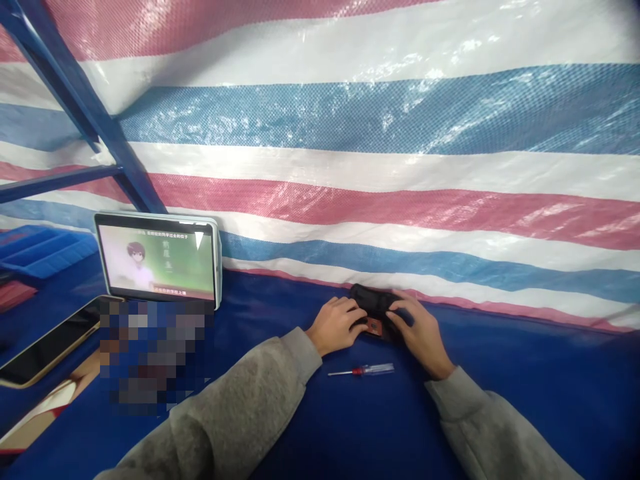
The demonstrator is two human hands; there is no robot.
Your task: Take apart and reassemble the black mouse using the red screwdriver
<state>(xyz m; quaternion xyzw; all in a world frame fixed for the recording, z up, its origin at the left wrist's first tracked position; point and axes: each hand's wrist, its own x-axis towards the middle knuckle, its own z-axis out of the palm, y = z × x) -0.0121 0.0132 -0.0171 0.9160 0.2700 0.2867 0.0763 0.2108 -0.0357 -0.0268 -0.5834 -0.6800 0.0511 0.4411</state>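
Observation:
A black, rounded object like a plastic housing [371, 298] is on the blue table near the striped sheet. At its front a small orange-brown piece like a circuit board [374, 326] shows, with a dark spot on it. My left hand [339, 325] has its fingers curled at the left side, thumb and fingertips at the board's edge. From the right, my right hand [421, 333] grips the dark housing between thumb and fingers. Just in front of both hands lies a small screwdriver [363, 370] with a clear and red handle, untouched.
On the left a tablet [159, 260] stands upright, playing a cartoon. A phone [55, 343] lies before it, beside a blurred-out patch. Blue trays [50, 250] sit at the far left, under a blue metal frame [95, 120]. A striped plastic sheet [380, 113] hangs behind the table.

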